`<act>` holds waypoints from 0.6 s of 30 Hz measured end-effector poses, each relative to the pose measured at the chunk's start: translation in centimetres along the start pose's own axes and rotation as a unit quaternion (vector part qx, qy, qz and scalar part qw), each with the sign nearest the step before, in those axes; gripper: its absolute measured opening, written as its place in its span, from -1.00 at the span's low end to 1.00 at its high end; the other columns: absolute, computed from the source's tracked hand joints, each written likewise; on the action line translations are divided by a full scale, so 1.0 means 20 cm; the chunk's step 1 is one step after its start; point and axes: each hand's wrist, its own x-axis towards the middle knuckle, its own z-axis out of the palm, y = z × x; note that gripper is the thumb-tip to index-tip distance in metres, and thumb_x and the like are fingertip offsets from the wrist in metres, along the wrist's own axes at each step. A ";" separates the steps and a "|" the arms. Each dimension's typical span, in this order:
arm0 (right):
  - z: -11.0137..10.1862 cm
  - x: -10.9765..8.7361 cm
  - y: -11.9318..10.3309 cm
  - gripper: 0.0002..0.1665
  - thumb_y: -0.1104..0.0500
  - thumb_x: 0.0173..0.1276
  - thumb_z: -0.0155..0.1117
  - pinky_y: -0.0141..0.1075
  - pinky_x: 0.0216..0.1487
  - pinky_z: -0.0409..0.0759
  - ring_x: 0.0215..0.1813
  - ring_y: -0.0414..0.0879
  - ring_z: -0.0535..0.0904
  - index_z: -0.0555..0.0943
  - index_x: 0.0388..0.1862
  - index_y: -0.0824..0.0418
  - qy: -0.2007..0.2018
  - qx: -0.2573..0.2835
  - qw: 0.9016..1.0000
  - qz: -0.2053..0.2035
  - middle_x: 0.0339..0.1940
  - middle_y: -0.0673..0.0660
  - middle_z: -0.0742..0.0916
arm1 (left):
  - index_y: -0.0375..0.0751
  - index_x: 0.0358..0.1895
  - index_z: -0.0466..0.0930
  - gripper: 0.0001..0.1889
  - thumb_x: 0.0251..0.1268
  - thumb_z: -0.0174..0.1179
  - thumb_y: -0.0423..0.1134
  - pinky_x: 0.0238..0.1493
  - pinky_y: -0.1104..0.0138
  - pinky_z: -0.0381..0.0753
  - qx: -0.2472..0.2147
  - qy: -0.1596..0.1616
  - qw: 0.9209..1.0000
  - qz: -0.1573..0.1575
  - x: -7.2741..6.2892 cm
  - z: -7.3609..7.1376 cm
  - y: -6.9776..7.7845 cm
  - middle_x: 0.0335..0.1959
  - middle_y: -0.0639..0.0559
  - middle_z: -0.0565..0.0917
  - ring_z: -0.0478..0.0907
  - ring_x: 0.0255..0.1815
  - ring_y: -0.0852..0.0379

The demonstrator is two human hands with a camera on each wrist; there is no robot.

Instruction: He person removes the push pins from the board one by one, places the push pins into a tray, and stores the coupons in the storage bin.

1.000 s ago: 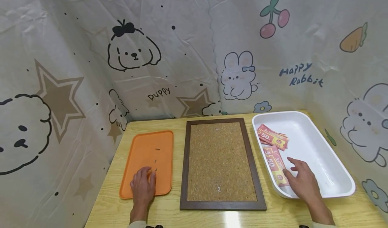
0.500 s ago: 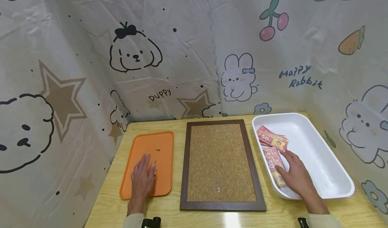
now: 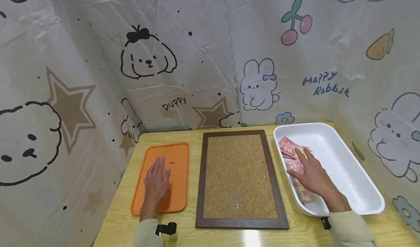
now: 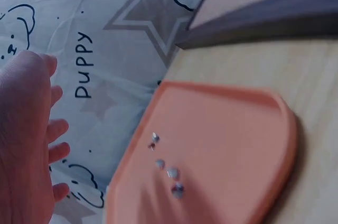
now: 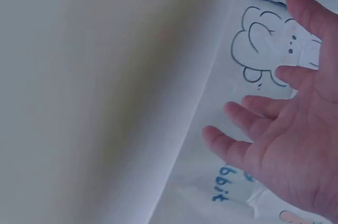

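My left hand [image 3: 155, 185] hovers over the orange tray [image 3: 182, 155], fingers extended, holding nothing. Several small shiny thumbtacks [image 4: 172, 173] lie in that tray in the left wrist view; from the head view the hand hides most of them. On the right, my other hand [image 3: 311, 176] is spread over the left side of a white plastic bin [image 3: 354, 174]. Under its fingers are red and yellow paper coupons printed "50": a fanned stack [image 3: 287, 147] at the back and more coupons [image 3: 306, 196] nearer me, partly covered by the hand. Its fingers stay apart in the right wrist view, gripping nothing.
Between tray and bin lies a cork board [image 3: 241, 177] with a dark brown frame [image 3: 242, 223], flat on the wooden table [image 3: 193, 236]. A pale curtain [image 3: 210, 57] with cartoon prints closes off the back and both sides.
My right hand has moved back and left across the bin, from the nearer coupons to the fanned stack. My left hand has slid farther over the tray, its fingers straightening.
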 end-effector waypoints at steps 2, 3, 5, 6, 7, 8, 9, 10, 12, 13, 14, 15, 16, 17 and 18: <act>-0.01 0.03 -0.02 0.08 -0.23 0.31 0.21 0.47 0.19 0.16 0.39 0.60 0.07 -0.01 0.55 0.28 -0.006 -0.002 1.000 -0.004 0.51 0.52 0.06 | -0.04 0.54 0.05 -0.41 0.57 -0.29 0.09 0.34 -0.28 -0.06 -0.007 0.002 1.000 0.004 0.02 -0.01 0.03 0.58 -0.12 0.02 -0.01 0.53 -0.23; -0.01 0.04 -0.03 0.09 -0.25 0.31 0.20 0.47 0.19 0.15 0.39 0.60 0.06 -0.03 0.56 0.28 -0.010 -0.002 1.000 -0.004 0.51 0.52 0.05 | -0.03 0.54 0.05 -0.41 0.56 -0.29 0.10 0.35 -0.27 -0.07 -0.011 0.001 1.000 0.004 0.03 -0.01 0.05 0.59 -0.10 0.01 -0.01 0.53 -0.22; -0.02 0.06 -0.05 0.11 -0.28 0.30 0.20 0.47 0.20 0.13 0.41 0.60 0.03 -0.04 0.56 0.27 -0.015 -0.004 1.000 -0.002 0.52 0.51 0.03 | -0.03 0.54 0.04 -0.40 0.56 -0.30 0.12 0.36 -0.27 -0.09 -0.016 -0.003 1.000 0.010 0.05 -0.01 0.08 0.59 -0.10 0.00 -0.03 0.54 -0.22; -0.03 0.06 -0.07 0.13 -0.30 0.29 0.19 0.47 0.21 0.13 0.42 0.59 0.02 -0.05 0.56 0.27 -0.019 -0.004 1.000 -0.001 0.53 0.51 0.02 | -0.03 0.54 0.02 -0.39 0.56 -0.31 0.13 0.37 -0.26 -0.11 -0.017 -0.005 1.000 0.012 0.06 -0.01 0.09 0.59 -0.09 -0.01 -0.04 0.55 -0.22; -0.03 0.07 -0.08 0.14 -0.30 0.29 0.20 0.47 0.21 0.12 0.42 0.59 0.01 -0.06 0.56 0.27 -0.023 -0.003 1.000 0.000 0.53 0.50 0.01 | -0.01 0.55 0.01 -0.39 0.56 -0.31 0.14 0.38 -0.25 -0.12 -0.018 -0.005 1.000 0.013 0.07 -0.01 0.10 0.59 -0.08 -0.01 -0.05 0.55 -0.21; -0.03 0.07 -0.09 0.15 -0.31 0.28 0.19 0.47 0.22 0.12 0.43 0.58 0.01 -0.07 0.57 0.28 -0.028 -0.002 1.000 0.001 0.54 0.49 0.00 | 0.00 0.55 -0.01 -0.38 0.55 -0.32 0.15 0.39 -0.24 -0.13 -0.017 -0.005 1.000 0.014 0.08 -0.01 0.11 0.60 -0.07 -0.02 -0.06 0.56 -0.20; -0.03 0.07 -0.10 0.16 -0.32 0.28 0.20 0.47 0.22 0.12 0.43 0.58 0.00 -0.07 0.57 0.28 -0.032 -0.002 0.999 0.002 0.54 0.48 -0.01 | 0.00 0.55 -0.02 -0.37 0.55 -0.32 0.15 0.40 -0.24 -0.13 -0.015 -0.004 1.000 0.016 0.09 -0.01 0.12 0.60 -0.07 -0.03 -0.06 0.56 -0.20; -0.03 0.07 -0.11 0.16 -0.32 0.27 0.19 0.48 0.22 0.12 0.44 0.58 0.00 -0.07 0.57 0.28 -0.035 -0.002 0.999 0.001 0.54 0.48 -0.02 | 0.01 0.56 -0.04 -0.37 0.55 -0.32 0.16 0.40 -0.24 -0.14 -0.015 -0.004 1.000 0.019 0.10 -0.01 0.13 0.60 -0.07 -0.04 -0.06 0.56 -0.20; -0.04 0.06 -0.13 0.16 -0.34 0.28 0.18 0.48 0.21 0.12 0.44 0.58 0.00 -0.07 0.57 0.28 -0.039 -0.001 0.999 -0.002 0.55 0.46 -0.02 | 0.02 0.56 -0.06 -0.36 0.54 -0.32 0.17 0.41 -0.23 -0.16 -0.014 -0.005 1.000 0.023 0.12 -0.01 0.15 0.60 -0.06 -0.05 -0.07 0.56 -0.20; -0.04 0.06 -0.14 0.16 -0.33 0.28 0.18 0.48 0.21 0.12 0.44 0.58 0.00 -0.07 0.57 0.27 -0.041 0.000 0.999 -0.004 0.55 0.46 -0.02 | 0.02 0.56 -0.06 -0.36 0.54 -0.31 0.17 0.42 -0.23 -0.16 -0.014 -0.005 1.000 0.025 0.13 -0.01 0.16 0.60 -0.07 -0.05 -0.07 0.56 -0.20; -0.04 0.06 -0.15 0.15 -0.33 0.28 0.17 0.49 0.20 0.12 0.44 0.58 0.00 -0.07 0.57 0.26 -0.041 -0.002 0.999 -0.007 0.56 0.45 -0.02 | 0.01 0.56 -0.05 -0.35 0.54 -0.30 0.18 0.41 -0.23 -0.17 -0.015 -0.006 0.999 0.027 0.14 -0.01 0.17 0.60 -0.07 -0.05 -0.06 0.56 -0.21; -0.04 0.06 -0.16 0.15 -0.33 0.29 0.17 0.49 0.20 0.12 0.43 0.59 0.00 -0.08 0.57 0.25 -0.040 -0.003 0.999 -0.010 0.56 0.45 -0.02 | 0.01 0.56 -0.06 -0.34 0.53 -0.30 0.18 0.42 -0.22 -0.17 -0.014 -0.008 0.999 0.029 0.15 -0.01 0.19 0.60 -0.07 -0.06 -0.07 0.56 -0.20; -0.04 0.06 -0.17 0.14 -0.32 0.29 0.17 0.49 0.20 0.13 0.43 0.58 0.01 -0.08 0.57 0.25 -0.038 -0.005 0.999 -0.013 0.56 0.45 -0.01 | 0.01 0.56 -0.07 -0.34 0.53 -0.29 0.19 0.42 -0.22 -0.18 -0.013 -0.011 0.999 0.032 0.16 -0.01 0.20 0.60 -0.07 -0.06 -0.07 0.56 -0.20; -0.04 0.07 -0.17 0.13 -0.31 0.30 0.18 0.49 0.20 0.13 0.43 0.58 0.02 -0.08 0.57 0.25 -0.035 -0.007 0.999 -0.017 0.56 0.44 -0.01 | 0.01 0.56 -0.06 -0.34 0.53 -0.29 0.19 0.42 -0.22 -0.18 -0.010 -0.012 0.999 0.033 0.17 -0.01 0.21 0.60 -0.08 -0.05 -0.06 0.56 -0.20; -0.04 0.07 -0.18 0.12 -0.29 0.30 0.18 0.48 0.21 0.13 0.44 0.57 0.03 -0.08 0.57 0.25 -0.032 -0.008 0.999 -0.023 0.56 0.44 0.00 | 0.01 0.56 -0.07 -0.33 0.52 -0.29 0.19 0.42 -0.22 -0.18 -0.006 -0.015 0.999 0.034 0.18 -0.01 0.22 0.60 -0.08 -0.06 -0.06 0.56 -0.20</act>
